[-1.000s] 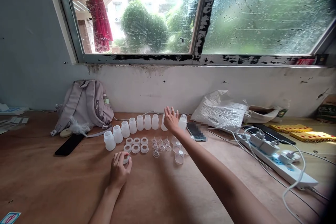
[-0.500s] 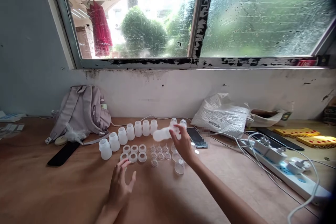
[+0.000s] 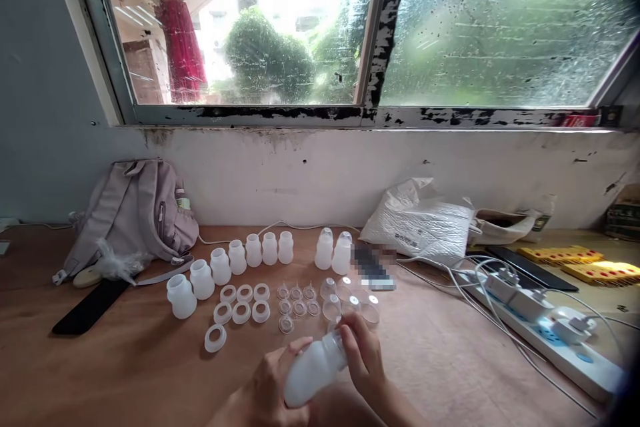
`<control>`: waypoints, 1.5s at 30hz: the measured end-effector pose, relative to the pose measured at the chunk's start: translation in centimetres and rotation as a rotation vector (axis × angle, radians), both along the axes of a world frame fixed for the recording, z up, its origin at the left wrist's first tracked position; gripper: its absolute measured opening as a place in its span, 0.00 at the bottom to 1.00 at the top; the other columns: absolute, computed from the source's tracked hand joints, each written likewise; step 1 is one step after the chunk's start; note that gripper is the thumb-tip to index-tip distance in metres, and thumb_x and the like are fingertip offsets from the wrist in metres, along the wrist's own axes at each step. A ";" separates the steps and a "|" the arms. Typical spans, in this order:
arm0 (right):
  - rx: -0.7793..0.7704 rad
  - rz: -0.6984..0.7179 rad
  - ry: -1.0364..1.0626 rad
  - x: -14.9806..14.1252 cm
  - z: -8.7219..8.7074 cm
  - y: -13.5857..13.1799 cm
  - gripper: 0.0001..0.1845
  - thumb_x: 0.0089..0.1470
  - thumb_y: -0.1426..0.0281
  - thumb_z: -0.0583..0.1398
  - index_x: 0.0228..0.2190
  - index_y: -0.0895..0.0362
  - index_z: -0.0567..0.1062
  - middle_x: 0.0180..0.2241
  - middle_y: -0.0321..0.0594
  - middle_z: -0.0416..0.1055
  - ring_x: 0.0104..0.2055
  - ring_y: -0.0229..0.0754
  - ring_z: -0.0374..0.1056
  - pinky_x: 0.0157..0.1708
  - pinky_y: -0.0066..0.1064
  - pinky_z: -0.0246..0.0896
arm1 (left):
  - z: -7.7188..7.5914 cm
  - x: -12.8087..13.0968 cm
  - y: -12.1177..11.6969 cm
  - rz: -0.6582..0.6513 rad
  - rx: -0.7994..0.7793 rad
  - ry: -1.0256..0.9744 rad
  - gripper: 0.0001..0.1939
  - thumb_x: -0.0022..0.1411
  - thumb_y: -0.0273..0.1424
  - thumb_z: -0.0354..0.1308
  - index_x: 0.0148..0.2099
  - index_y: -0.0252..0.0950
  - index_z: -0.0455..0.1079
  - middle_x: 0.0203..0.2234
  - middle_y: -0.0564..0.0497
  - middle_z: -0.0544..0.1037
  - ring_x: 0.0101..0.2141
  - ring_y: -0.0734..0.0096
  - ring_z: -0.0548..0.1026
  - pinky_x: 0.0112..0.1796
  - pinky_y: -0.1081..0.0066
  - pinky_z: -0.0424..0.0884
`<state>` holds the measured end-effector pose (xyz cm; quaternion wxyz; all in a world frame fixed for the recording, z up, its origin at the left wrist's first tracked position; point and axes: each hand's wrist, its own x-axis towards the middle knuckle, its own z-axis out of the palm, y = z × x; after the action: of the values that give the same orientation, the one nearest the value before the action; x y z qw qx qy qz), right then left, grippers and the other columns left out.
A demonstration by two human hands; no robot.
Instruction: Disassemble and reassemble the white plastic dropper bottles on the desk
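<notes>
Both hands hold one frosted white baby bottle (image 3: 311,368), tilted above the near part of the table. My left hand (image 3: 270,383) wraps around its body. The fingers of my right hand (image 3: 364,355) close around its clear top end, partly hiding it. Just beyond lie clear domed caps (image 3: 331,307), and left of these several clear teats (image 3: 299,307). White collar rings (image 3: 241,312) form rows farther left, one ring (image 3: 215,338) lying apart toward me. Open bottles (image 3: 221,267) stand in a slanting line behind them. Two capped bottles (image 3: 325,250) stand at the back.
A grey backpack (image 3: 135,213) leans on the wall at left, with a black flat object (image 3: 93,305) before it. At right are a silver plastic bag (image 3: 423,220), a partly blurred phone (image 3: 377,273), a power strip (image 3: 565,340) with loose cables, and yellow racks (image 3: 563,253).
My right hand has brought the bottle toward me from the back of the table. My left hand, open near the rings before, has moved right and closed around the bottle's body.
</notes>
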<state>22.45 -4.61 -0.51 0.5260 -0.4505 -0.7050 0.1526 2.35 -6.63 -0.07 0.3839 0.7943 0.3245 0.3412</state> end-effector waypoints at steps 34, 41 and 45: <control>-0.502 0.046 -0.369 7.6 5.4 2.7 0.11 0.44 0.62 0.59 0.30 0.54 0.69 0.32 0.38 0.69 0.22 0.35 0.63 0.22 0.27 0.60 | -0.6 -0.2 0.3 -0.099 -1.093 -0.874 0.17 0.55 0.43 0.48 0.36 0.32 0.62 0.29 0.48 0.68 0.19 0.78 0.64 0.20 0.75 0.56; -0.664 0.038 -0.508 6.4 4.4 2.8 0.09 0.39 0.69 0.60 0.27 0.56 0.66 0.30 0.36 0.65 0.25 0.35 0.61 0.25 0.27 0.56 | -0.4 -0.3 0.3 -0.106 -1.070 -0.843 0.17 0.56 0.40 0.47 0.35 0.30 0.65 0.29 0.47 0.68 0.19 0.78 0.64 0.20 0.75 0.57; -0.636 0.034 -0.503 6.4 4.0 2.8 0.11 0.40 0.67 0.61 0.29 0.55 0.66 0.32 0.37 0.64 0.27 0.36 0.60 0.26 0.27 0.56 | -0.3 -0.3 0.2 -0.151 -1.063 -0.765 0.16 0.53 0.40 0.50 0.38 0.32 0.64 0.31 0.48 0.68 0.20 0.78 0.65 0.19 0.77 0.57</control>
<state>28.83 -1.81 3.52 0.1686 -0.6023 -0.7368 0.2569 2.08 -6.38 -0.33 0.8350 0.3398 0.2328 0.3650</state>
